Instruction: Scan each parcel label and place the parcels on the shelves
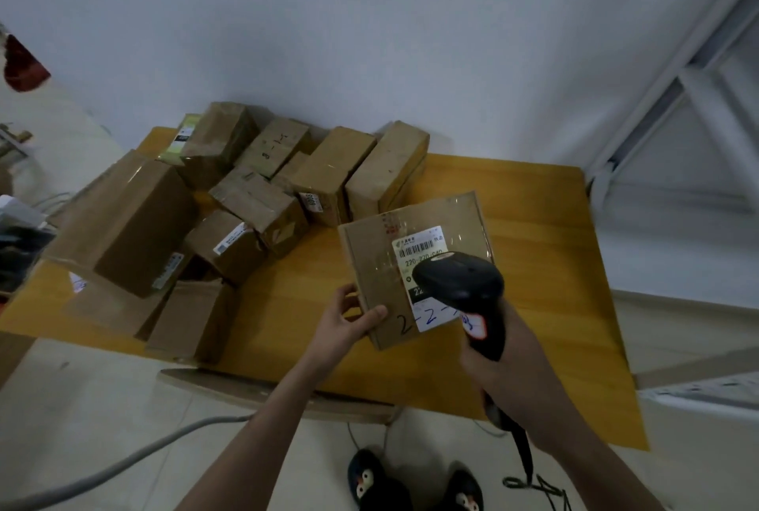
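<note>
Scanning: a black plastic handheld scanner (pixel 460 284) is held just over the white paper label (pixel 427 272).
Right hand (pixel 505 362): its fingers are wrapped round the scanner's handle.
Left hand (pixel 349 317): the near left corner of the flat brown cardboard parcel (pixel 382 264) is pinched by thumb and fingers.
Parcel place: it is on the yellow wooden table (pixel 542 231).
Other brown cardboard boxes (pixel 263 190): piled on the table's left side.

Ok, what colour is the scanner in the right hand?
Black, with a white sticker on the handle; the scanner shows in the head view.
</note>
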Demonstrator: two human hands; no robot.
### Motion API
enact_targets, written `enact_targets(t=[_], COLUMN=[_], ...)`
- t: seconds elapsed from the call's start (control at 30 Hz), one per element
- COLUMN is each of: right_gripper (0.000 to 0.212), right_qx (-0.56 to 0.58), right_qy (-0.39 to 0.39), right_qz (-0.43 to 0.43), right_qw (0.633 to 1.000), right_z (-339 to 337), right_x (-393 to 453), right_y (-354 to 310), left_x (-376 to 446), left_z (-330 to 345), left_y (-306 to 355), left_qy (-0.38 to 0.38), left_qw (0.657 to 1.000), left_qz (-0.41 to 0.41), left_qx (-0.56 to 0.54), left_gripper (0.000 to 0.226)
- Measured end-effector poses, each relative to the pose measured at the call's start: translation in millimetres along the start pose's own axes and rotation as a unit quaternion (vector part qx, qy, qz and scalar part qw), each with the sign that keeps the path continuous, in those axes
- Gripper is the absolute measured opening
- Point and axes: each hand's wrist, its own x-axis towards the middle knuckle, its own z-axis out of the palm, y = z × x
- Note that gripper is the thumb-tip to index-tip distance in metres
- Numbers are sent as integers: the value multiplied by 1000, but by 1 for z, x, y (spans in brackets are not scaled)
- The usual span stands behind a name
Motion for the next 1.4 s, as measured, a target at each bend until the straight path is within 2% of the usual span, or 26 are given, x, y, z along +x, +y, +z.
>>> enact_targets(t=[0.2,0.37,0.5,0.67,0.73,0.83,0.93,1.03,1.2,1.27,1.3,1.33,1.37,1.4], right_gripper=[39,43,41,31,25,14,17,23,26,11,20,45,62,68], right_qx=[1,10,34,27,12,8,-20,-75,-94,-107,-129,-167,-164,-122], right_qy=[-4,8,24,153,180,144,105,74,58,82,111,151,190,218], right_qz=[16,16,26,74,105,165,195,195,187,199,203,196,160,92], right_qw=[1000,1000,999,985,978,976,975,975,976,971,964,954,955,964], right_z=[-2,-6,-19,-55,-72,-86,-88,-89,-90,-87,-87,-88,-90,-93], right_x=[-1,-6,-9,15,36,67,92,111,132,133,134,131,122,111], right_y=[5,10,23,77,108,148,183,211,234,230,227,216,199,178], left_x=[-5,-7,-9,-16,-22,-32,-45,-58,-78,-86,-89,-93,-96,-99], left_z=[2,5,9,10,11,13,16,21,36,44,49,53,57,60], left_y=[-1,-2,-3,-1,1,2,0,-3,-6,-6,-6,-6,-7,-9], left_qy=[-21,-32,-35,-30,-24,-11,7,27,49,54,58,62,66,68], left_qw=[1000,999,999,999,999,1000,999,999,997,997,996,996,996,996], left_qz=[4,-5,-11,-10,-10,-19,-36,-42,-59,-56,-56,-55,-53,-48], left_qx=[7,6,11,30,27,12,1,0,-20,-25,-25,-27,-30,-34], left_gripper=[65,74,71,74,71,75,88,90,85,90,93,94,93,91])
